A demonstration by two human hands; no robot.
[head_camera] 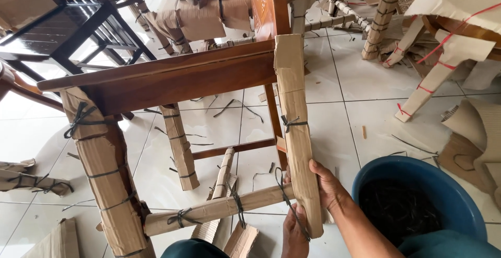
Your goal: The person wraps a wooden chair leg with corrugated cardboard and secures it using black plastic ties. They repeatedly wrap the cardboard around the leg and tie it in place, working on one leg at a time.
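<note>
Here both hands (pixel 313 206) clasp the cardboard-wrapped chair leg (pixel 295 133), fingers closed.

A: Item, light: bright, even daylight, no hard lamp.

B: Source?

A: Upper left. The white floor tiles (pixel 365 75) carry broad pale glare there, strongest under the dark chair frames (pixel 78 23), where tile detail washes out.

B: Shadows?

A: Soft and short. Faint grey beneath the cardboard-wrapped leg (pixel 295 133) and under the wooden rail (pixel 172 78); the inside of the blue tub (pixel 417 174) reads nearly black.

B: Sharpness?

A: Centre crisp; the twine ties and cardboard grain are legible. Slight softness at the hands (pixel 313 206) along the bottom edge.

B: Distortion?

A: Wide-angle. Tile joints splay outward and bend toward the corners; edge objects stretch.
</note>
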